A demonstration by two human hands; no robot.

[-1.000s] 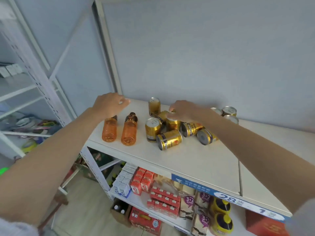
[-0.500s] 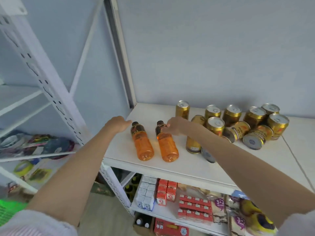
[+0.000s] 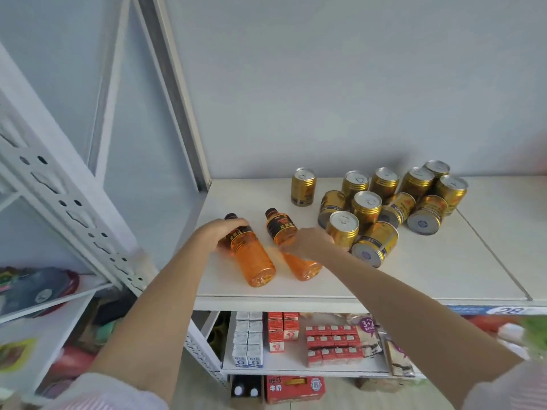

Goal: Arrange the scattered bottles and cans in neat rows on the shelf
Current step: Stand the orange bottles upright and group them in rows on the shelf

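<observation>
On the white shelf, my left hand grips one lying orange bottle while my right hand grips the other bottle, beside scattered gold cans.
</observation>
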